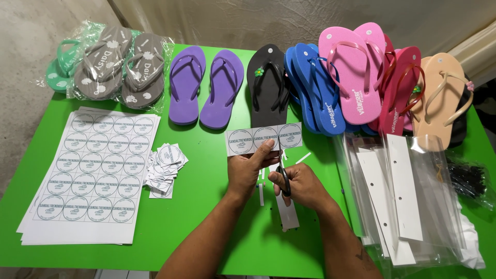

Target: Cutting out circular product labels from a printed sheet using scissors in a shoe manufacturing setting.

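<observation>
My left hand (249, 168) pinches a white paper strip (242, 140) printed with three round labels, held level above the green table (206, 217). My right hand (302, 185) grips black-handled scissors (282, 175) whose blades point up into the strip between the middle and right labels. Thin white paper offcuts (287, 212) lie on the table under my hands.
A stack of printed label sheets (90, 175) lies at the left, with a pile of cut labels (164, 164) beside it. Flip-flops line the back: bagged grey ones (119, 67), purple (206, 85), black (267, 82), blue (315, 88), pink (356, 67), beige (439, 98). Clear bags with white cards (403, 201) lie right.
</observation>
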